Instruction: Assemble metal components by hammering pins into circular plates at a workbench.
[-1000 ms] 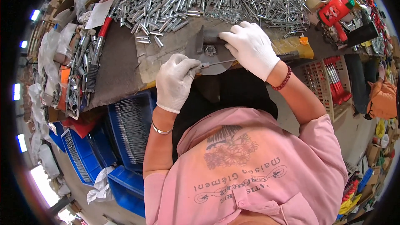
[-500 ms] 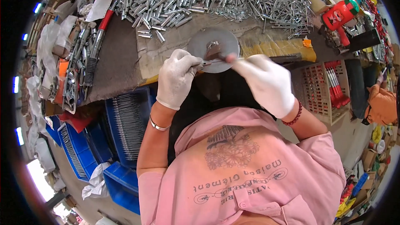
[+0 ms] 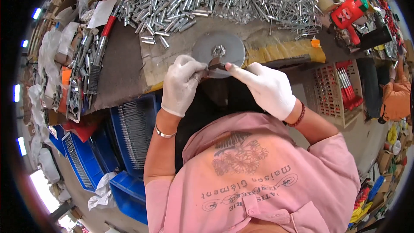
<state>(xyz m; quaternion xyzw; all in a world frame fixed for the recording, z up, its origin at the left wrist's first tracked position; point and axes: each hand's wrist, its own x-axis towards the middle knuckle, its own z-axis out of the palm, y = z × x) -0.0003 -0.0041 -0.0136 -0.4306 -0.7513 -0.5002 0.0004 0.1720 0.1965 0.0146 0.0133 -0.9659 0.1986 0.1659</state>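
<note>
My left hand (image 3: 182,85), in a white glove, is closed at the near left rim of a round grey metal plate (image 3: 233,45). Thumb and forefinger pinch a small metal piece, mostly hidden by the fingers. My right hand (image 3: 267,89), also gloved but with a bare fingertip showing, is closed on a small hammer, its forefinger stretched along it. The dark hammer head (image 3: 215,63) lies over the plate's near edge, right beside my left fingertips. Several tiny shiny parts (image 3: 218,51) sit in the middle of the plate.
Beyond the plate lies a wide heap of short metal tubes and pins (image 3: 185,4). Hand tools (image 3: 97,56) crowd the bench's left side. A red bottle with a green cap (image 3: 349,13) stands right. Blue bins (image 3: 133,133) and a pale crate (image 3: 332,90) sit below bench level.
My right hand and the hammer have moved; its head has come nearer, from over the plate's middle to its near edge beside my left fingers. My left hand stays nearly where it was.
</note>
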